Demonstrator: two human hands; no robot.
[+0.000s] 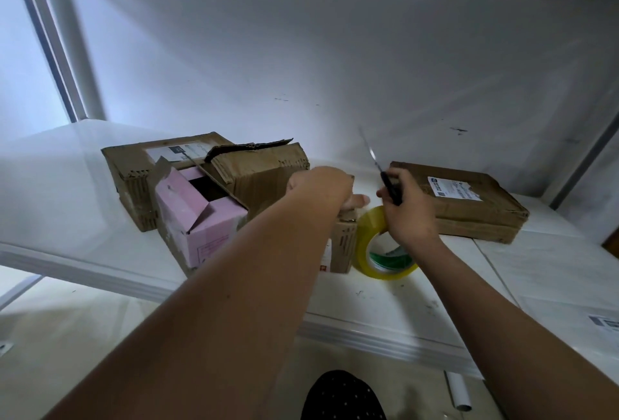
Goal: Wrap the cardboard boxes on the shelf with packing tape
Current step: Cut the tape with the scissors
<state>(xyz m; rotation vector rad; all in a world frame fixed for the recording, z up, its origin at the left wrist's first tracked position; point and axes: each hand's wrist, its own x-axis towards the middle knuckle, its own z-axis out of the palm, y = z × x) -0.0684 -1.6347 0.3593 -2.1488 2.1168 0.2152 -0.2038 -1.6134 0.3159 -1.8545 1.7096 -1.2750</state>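
My right hand (407, 207) grips black-handled scissors (390, 187), their blades pointing up and back. A yellow tape roll (365, 245) stands on edge just below that hand, against a small brown box (343, 247). My left hand (321, 187) rests on top of that small box, fingers reaching toward the tape; most of the box is hidden by my forearm. A pink box (204, 218) with open flaps sits to the left, in front of a large brown box (241, 171) with a torn flap. A flat brown parcel (469, 208) with a white label lies at the right.
All of it sits on a white shelf board (83, 192) with a white wall behind. A metal shelf post (50, 37) rises at the back left, another at the far right. A white tube (459, 393) lies on the floor below.
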